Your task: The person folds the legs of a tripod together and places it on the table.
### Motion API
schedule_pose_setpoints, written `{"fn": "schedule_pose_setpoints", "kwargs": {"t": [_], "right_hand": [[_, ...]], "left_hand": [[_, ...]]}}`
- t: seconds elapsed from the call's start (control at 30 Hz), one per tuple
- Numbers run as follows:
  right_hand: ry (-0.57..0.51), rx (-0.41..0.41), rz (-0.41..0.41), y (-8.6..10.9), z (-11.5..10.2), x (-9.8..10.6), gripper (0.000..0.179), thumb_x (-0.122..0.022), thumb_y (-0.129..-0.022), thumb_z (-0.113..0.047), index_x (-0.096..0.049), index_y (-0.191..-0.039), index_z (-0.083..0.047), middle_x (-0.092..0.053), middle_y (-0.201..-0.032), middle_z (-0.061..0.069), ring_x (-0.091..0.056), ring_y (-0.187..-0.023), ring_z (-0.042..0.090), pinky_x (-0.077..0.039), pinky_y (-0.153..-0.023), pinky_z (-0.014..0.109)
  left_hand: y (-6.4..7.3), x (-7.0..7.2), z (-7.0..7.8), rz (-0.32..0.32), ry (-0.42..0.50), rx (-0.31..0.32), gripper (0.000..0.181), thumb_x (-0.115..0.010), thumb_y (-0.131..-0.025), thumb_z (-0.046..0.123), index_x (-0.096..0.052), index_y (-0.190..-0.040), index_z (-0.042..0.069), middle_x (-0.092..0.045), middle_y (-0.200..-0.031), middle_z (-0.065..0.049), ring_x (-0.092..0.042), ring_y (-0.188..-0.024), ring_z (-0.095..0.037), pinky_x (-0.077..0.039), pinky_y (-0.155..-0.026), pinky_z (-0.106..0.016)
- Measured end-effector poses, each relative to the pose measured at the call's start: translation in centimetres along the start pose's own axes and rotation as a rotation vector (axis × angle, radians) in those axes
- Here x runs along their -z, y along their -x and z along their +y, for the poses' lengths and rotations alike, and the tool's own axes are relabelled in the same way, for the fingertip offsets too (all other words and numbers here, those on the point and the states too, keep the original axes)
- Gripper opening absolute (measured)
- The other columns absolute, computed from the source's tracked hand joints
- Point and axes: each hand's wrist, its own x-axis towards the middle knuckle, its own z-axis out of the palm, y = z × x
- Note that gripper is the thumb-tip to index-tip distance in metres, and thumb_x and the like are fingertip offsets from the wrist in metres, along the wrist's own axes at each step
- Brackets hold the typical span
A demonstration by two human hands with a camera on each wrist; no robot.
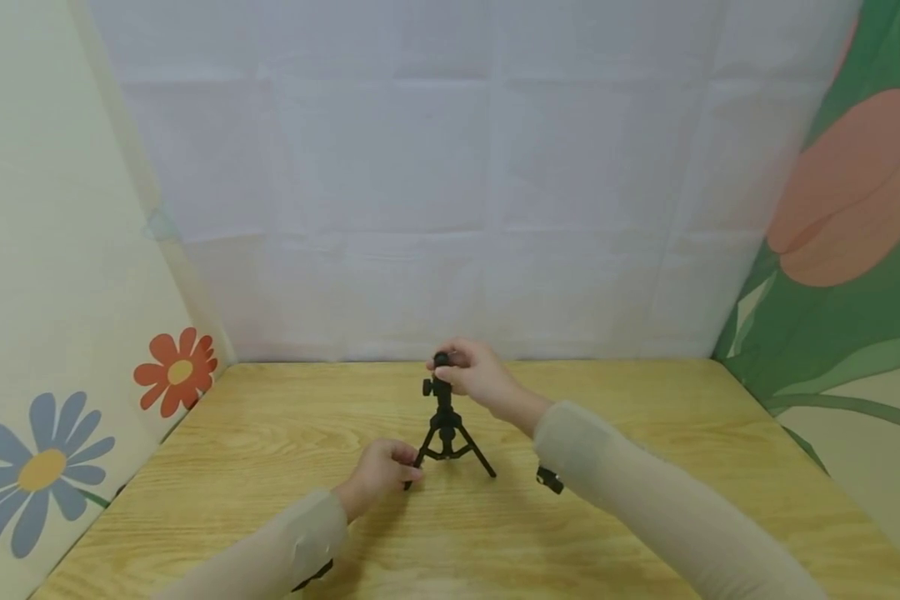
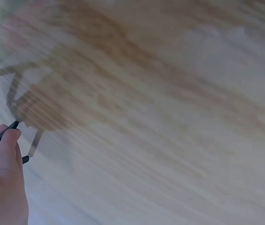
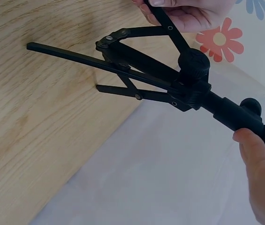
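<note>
A small black tripod (image 1: 445,417) stands upright on the wooden table with its legs spread and braced. My right hand (image 1: 474,377) holds the top of its column, thumb in front and fingers behind; in the right wrist view the thumb lies along the column (image 3: 230,112) beside a round knob (image 3: 251,107). Low on the left, my left hand (image 1: 381,473) pinches one leg near its foot between thumb and fingers. The left wrist view catches this hand (image 2: 5,173) at its edge, most of the tripod cut off.
The wood-grain table (image 1: 615,533) reaches back to a creased white cloth (image 1: 450,192). Flower-printed panels stand at the left (image 1: 45,292) and right (image 1: 855,333) sides. Black wrist gear (image 1: 549,479) shows below the right sleeve.
</note>
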Motion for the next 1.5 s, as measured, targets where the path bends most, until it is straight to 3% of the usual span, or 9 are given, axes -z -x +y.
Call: {"fn": "schedule_pose_setpoints", "kwargs": {"t": [0.43, 0.9, 1.27, 1.5], "right_hand": [[0.005, -0.037, -0.037, -0.3, -0.1, 0.3, 0.016, -0.056, -0.101, 0.0, -0.059, -0.116, 0.003, -0.066, -0.12, 0.022, -0.063, -0.118, 0.035, -0.053, -0.098, 0.048], [-0.016, -0.065, 0.043, 0.0, -0.4, -0.4, 0.017, -0.058, -0.1, 0.0, -0.06, -0.116, 0.002, -0.066, -0.119, 0.023, -0.066, -0.113, 0.035, -0.055, -0.096, 0.046], [-0.065, -0.048, 0.05, 0.1, 0.6, 0.1, 0.019, -0.056, -0.101, -0.001, -0.059, -0.119, 0.003, -0.068, -0.119, 0.022, -0.064, -0.114, 0.034, -0.053, -0.095, 0.05], [-0.104, -0.066, 0.072, 0.0, 1.0, 0.6, 0.021, -0.055, -0.102, -0.002, -0.057, -0.122, 0.003, -0.066, -0.125, 0.024, -0.063, -0.119, 0.036, -0.051, -0.097, 0.051]], "left_hand": [[-0.3, 0.2, -0.5, -0.028, 0.007, -0.018, 0.013, -0.075, -0.082, -0.008, -0.072, -0.095, -0.008, -0.069, -0.088, -0.008, -0.066, -0.082, -0.017, -0.059, -0.071, -0.037], [0.0, -0.4, 0.0, 0.058, 0.016, -0.006, 0.009, -0.072, -0.086, -0.007, -0.072, -0.095, -0.01, -0.074, -0.084, -0.014, -0.066, -0.077, -0.017, -0.057, -0.067, -0.035], [0.0, -1.2, -0.1, 0.05, 0.101, -0.01, 0.01, -0.071, -0.086, -0.008, -0.071, -0.096, -0.012, -0.074, -0.085, -0.016, -0.067, -0.078, -0.018, -0.058, -0.068, -0.035], [-0.3, -1.5, 0.2, 0.044, 0.143, 0.026, 0.013, -0.07, -0.089, -0.006, -0.07, -0.1, -0.011, -0.074, -0.09, -0.013, -0.069, -0.083, -0.018, -0.058, -0.072, -0.035]]}}
